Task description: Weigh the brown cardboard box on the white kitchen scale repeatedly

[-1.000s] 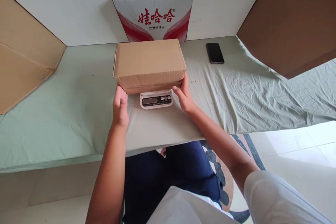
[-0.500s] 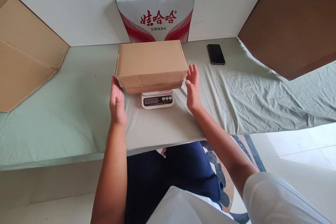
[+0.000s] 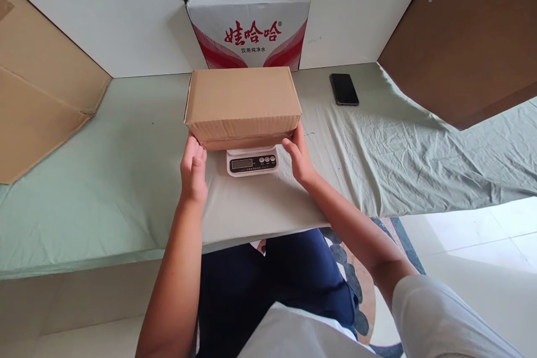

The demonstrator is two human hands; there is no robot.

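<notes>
A closed brown cardboard box [image 3: 243, 95] rests on a small white digital scale [image 3: 253, 172], whose display and buttons show in front of it. My left hand [image 3: 194, 170] is at the box's lower left corner, its fingertips partly hidden behind the side and the thumb bent inward. On the opposite side my right hand [image 3: 298, 155] grips the lower right corner, thumb on the front face and fingers along the side. The scale's display is too dim to read.
A black phone [image 3: 344, 89] lies on the green cloth [image 3: 126, 179] to the right. A printed red and white carton [image 3: 251, 28] stands behind the box, among white panels. Large cardboard pieces flank the surface at left [image 3: 46, 84] and right [image 3: 470, 45].
Both hands have moved inward from beside the box to its lower corners and now hold it. The box has stayed on the scale.
</notes>
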